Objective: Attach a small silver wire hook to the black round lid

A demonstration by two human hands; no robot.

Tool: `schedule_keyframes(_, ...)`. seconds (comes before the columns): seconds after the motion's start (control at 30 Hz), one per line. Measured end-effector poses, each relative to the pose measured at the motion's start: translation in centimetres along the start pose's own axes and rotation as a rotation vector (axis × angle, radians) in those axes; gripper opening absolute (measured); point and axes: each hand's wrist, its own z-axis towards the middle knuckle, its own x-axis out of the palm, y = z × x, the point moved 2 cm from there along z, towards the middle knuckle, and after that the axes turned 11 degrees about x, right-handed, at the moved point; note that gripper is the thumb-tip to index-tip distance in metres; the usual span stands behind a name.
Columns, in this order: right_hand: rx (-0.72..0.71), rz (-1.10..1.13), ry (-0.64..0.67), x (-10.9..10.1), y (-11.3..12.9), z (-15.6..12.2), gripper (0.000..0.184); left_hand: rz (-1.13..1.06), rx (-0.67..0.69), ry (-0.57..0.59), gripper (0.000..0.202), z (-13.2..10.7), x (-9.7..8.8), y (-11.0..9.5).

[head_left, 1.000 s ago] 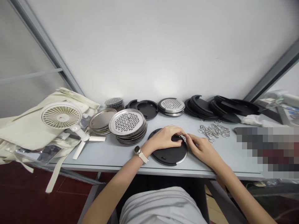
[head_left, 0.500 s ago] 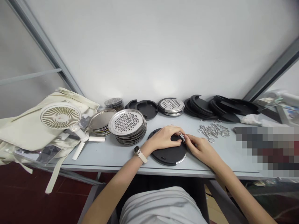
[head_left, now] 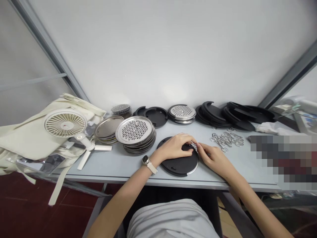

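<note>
A round black plastic disc lies on the grey table in front of me, with a silvery metal rim showing at its lower right. My left hand arches over it, fingers curled to a small metal wire clip at the disc's upper right edge. From the right, my right hand pinches the same clip between thumb and fingers. The fingertips partly hide the clip, so its exact fit on the disc cannot be made out.
Loose wire clips lie to the right. Stacked metal grater plates and plain metal discs stand left. Black round holders and a perforated plate line the wall. A white fan and cream bag occupy the left end.
My right fingertips have shifted slightly to the right at the clip. My left hand and the disc have stayed nearly still.
</note>
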Motion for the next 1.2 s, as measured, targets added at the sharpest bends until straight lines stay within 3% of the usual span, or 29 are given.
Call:
schedule_keyframes(0.17, -0.008, 0.006, 0.055, -0.03, 0.33, 0.03, 0.038, 0.015, -0.005, -0.01, 0.021, -0.01, -0.06, -0.01)
schedule_keyframes(1.2, -0.039, -0.05, -0.033, 0.2, 0.37, -0.24, 0.035, -0.055, -0.026, -0.006, 0.024, -0.09, -0.11, 0.04)
